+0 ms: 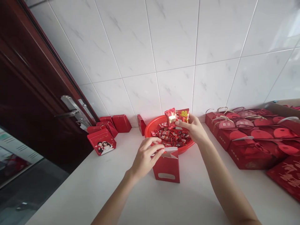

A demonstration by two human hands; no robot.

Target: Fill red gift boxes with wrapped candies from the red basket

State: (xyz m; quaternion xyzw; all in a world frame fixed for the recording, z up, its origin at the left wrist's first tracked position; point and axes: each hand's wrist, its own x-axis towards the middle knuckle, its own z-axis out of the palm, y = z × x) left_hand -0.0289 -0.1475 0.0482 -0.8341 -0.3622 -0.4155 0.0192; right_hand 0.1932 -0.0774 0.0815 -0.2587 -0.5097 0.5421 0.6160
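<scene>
A red paper box (167,168) stands upright on the white table with its top open and its pale inside showing. At its upper left edge is my left hand (147,156), fingers bent together at the rim. My right hand (193,126) pinches red and gold candy packets (182,115) above the far side of a red plastic basket (153,125). Many small red wrapped candies (172,136) lie in the basket, just behind the box.
Several red boxes (122,123) stand at the left, one with a printed couple (103,143). Rows of red handled boxes (248,147) fill the right side, near a cardboard box (287,103). Behind is a tiled wall (173,47); a dark door (42,78) is at the left.
</scene>
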